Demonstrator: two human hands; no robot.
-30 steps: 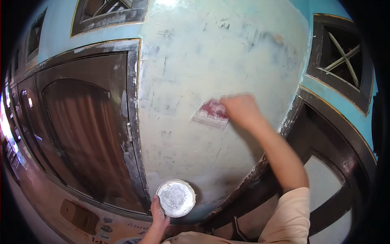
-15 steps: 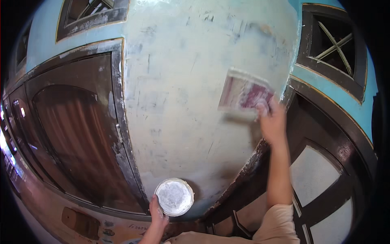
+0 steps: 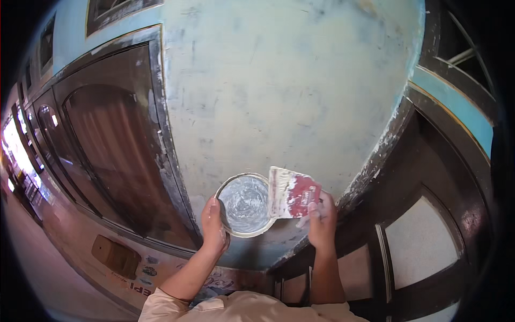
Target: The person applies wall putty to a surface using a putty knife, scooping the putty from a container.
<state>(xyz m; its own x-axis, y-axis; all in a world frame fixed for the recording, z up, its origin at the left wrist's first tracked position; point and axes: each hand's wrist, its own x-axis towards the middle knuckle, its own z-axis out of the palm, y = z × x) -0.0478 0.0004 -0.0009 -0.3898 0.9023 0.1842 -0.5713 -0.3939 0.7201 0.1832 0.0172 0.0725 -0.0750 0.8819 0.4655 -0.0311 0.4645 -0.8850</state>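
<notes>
Before patchy pale wall point(image 3: 289, 102), left hand point(image 3: 214, 224) curls partly closed around left side of round tub point(image 3: 248, 234), whitish paste point(image 3: 244, 204) smeared inside; right hand point(image 3: 324, 221), thumb and fingers pinched, grips red scraper point(image 3: 303, 196), white-coated blade point(image 3: 279, 192) at tub's right rim. Dark door point(image 3: 107, 145) stands left.

The red scraper point(image 3: 306, 197) you hold looks like smooth plastic, smeared with rough, chalky white paste point(image 3: 281, 194). Your round tub point(image 3: 220, 189) has a crusty rim, and the paste in it looks wet and swirly. The wall point(image 3: 279, 102) is dull and mostly smooth, with little scratches. The dark wooden frame point(image 3: 157, 80) looks scuffed. Your shirt point(image 3: 257, 309) is dull cloth.
</notes>
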